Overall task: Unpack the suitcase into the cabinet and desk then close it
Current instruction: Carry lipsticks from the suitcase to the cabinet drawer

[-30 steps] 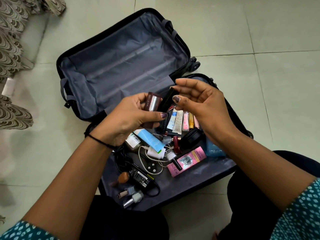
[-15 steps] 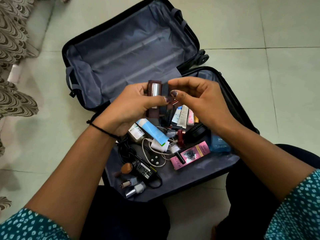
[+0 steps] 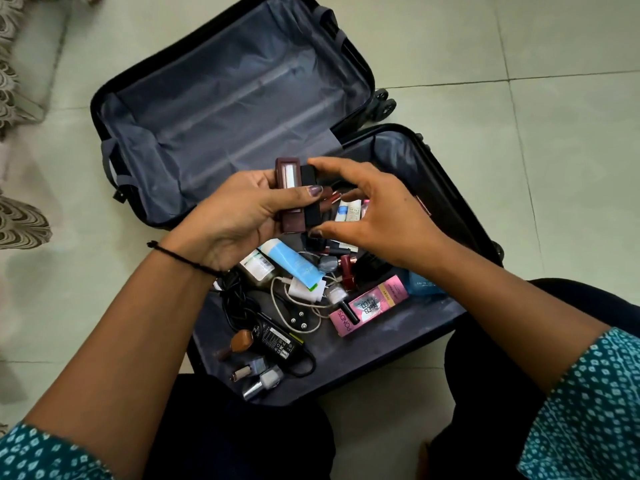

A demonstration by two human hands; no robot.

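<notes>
A dark suitcase (image 3: 363, 356) lies open on the tiled floor, its grey-lined lid (image 3: 225, 109) bare. My left hand (image 3: 239, 216) grips a maroon case with a silvery window (image 3: 287, 174) above the lower half, its thumb pressing across a slim black case (image 3: 309, 180) set beside the maroon one. My right hand (image 3: 381, 216) pinches the black case lengthwise, forefinger on its top end and thumb at its bottom end. The lower half holds a blue tube (image 3: 294, 263), a pink box (image 3: 370, 304), a black power adapter (image 3: 277, 337), a white charger (image 3: 304, 289) and several small bottles (image 3: 263, 379).
Patterned fabric (image 3: 20, 220) hangs at the left edge. Pale floor tiles (image 3: 536, 168) surround the suitcase. My knees in dark trousers (image 3: 491, 341) press against the suitcase's near edge. The suitcase wheels (image 3: 382, 105) stick out at the right of the lid.
My right hand has brought the black case up against the maroon case in my left hand. My left thumb now lies across both.
</notes>
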